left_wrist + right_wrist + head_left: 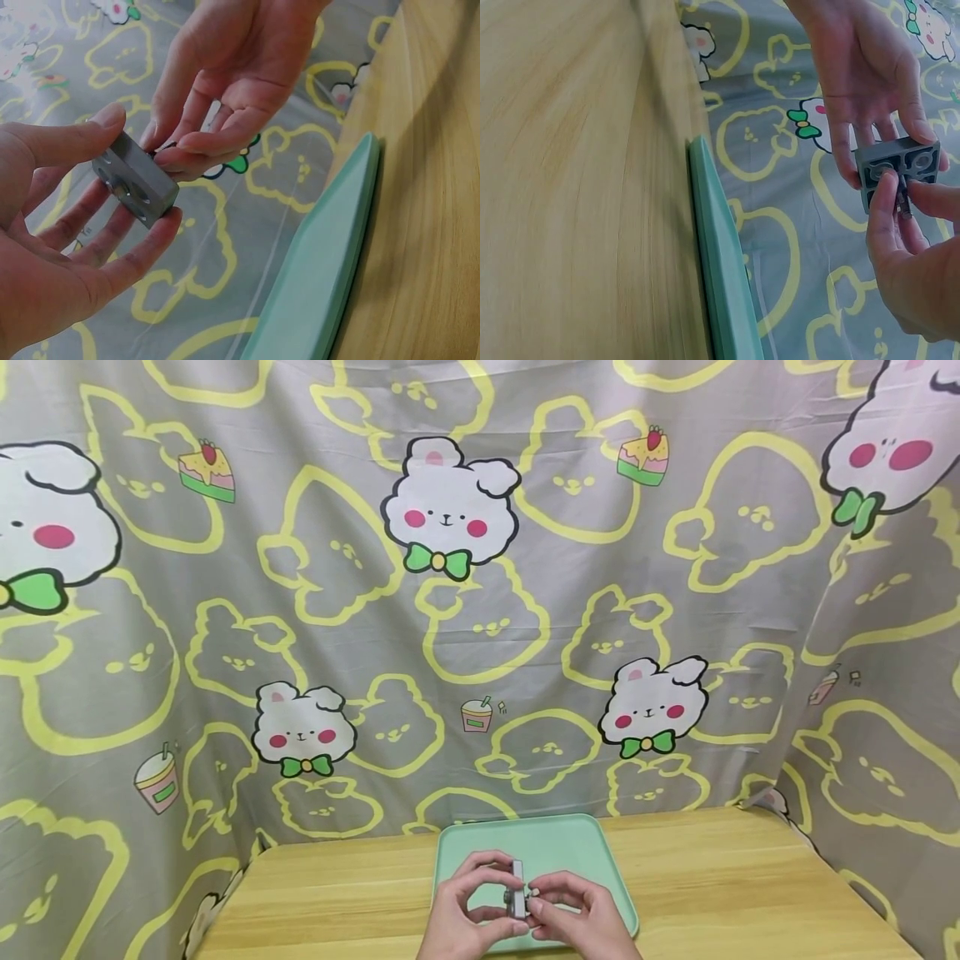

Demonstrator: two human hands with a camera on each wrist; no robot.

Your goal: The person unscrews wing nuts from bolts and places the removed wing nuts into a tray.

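Observation:
My left hand [459, 917] holds a small grey square block [145, 180] by its edges, thumb on one side and fingers on the other. Round holes show on the block's face in the left wrist view. Seen from the right wrist, its other side is hollow with round recesses. At the middle of that side, my right hand [583, 917] pinches a small dark slender piece [905, 208] between thumb and fingers. Whether this piece is fixed in the block is hidden by the fingertips. Both hands are above the front part of a light green tray [525, 837].
The tray lies on a wooden table [337, 893]. A grey curtain [465, 652] with yellow outlines and white rabbit heads hangs behind the table and along both sides.

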